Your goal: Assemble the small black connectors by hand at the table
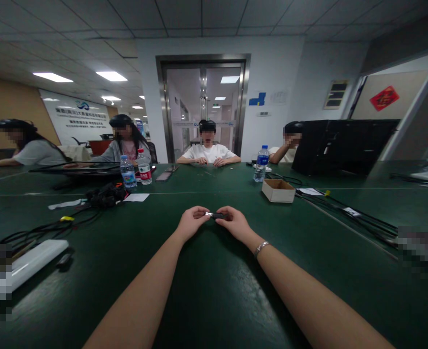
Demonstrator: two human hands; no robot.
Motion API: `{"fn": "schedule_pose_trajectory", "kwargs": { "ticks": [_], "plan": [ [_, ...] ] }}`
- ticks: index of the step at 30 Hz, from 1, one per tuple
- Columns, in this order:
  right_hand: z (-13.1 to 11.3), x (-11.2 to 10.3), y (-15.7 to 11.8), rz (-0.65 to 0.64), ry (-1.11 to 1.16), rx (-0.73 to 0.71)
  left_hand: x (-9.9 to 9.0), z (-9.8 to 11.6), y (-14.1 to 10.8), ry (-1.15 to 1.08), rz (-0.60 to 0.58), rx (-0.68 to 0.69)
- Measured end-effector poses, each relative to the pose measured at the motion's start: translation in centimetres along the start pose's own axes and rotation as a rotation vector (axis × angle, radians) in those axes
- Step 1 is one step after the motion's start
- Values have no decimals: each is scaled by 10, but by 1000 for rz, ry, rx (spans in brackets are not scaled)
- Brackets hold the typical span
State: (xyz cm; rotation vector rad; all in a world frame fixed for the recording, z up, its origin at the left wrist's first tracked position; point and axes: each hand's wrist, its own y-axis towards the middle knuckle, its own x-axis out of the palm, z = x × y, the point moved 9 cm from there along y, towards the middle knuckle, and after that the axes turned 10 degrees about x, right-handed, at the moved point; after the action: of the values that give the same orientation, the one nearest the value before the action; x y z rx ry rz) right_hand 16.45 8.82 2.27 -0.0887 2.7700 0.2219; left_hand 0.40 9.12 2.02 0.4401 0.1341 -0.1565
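Note:
Over the green table (214,281), both hands meet in front of me on a small slim black-and-silver stick (218,215) held level; its exact kind is too small to make out. My left hand (191,223) pinches the silver end between thumb and fingers. On the black end, the thumb and fingers of my right hand (236,222) are closed. A silver bracelet (261,249) circles my right wrist. The fingertips hide both ends of the stick.
An open cardboard box (278,194) stands ahead right, by a water bottle (261,165). Two bottles (128,172) and a cable bundle (105,195) are ahead left. Monitors (344,145) stand right. Cables (359,215) run along the right. Several people sit around the table, including a person opposite (209,152).

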Motion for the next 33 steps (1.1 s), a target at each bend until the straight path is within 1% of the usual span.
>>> {"fn": "schedule_pose_trajectory", "kwargs": {
  "ticks": [4,9,13,18,27,33],
  "plan": [
    [1,1,0,-12,-1,-3,2,-4,0,-16,-24,-14],
    [-1,1,-1,-22,-4,-20,5,-2,-2,-25,-37,-40],
    [1,4,-1,-59,18,-25,7,2,-3,-18,-57,-20],
    [3,5,0,-64,30,-19,8,-1,-2,-17,-57,-19],
    [1,3,1,-52,18,-31,7,-3,-2,78,-55,-68],
    [2,3,1,-56,43,-21,7,-6,0,2,-51,-45]
  ]
}}
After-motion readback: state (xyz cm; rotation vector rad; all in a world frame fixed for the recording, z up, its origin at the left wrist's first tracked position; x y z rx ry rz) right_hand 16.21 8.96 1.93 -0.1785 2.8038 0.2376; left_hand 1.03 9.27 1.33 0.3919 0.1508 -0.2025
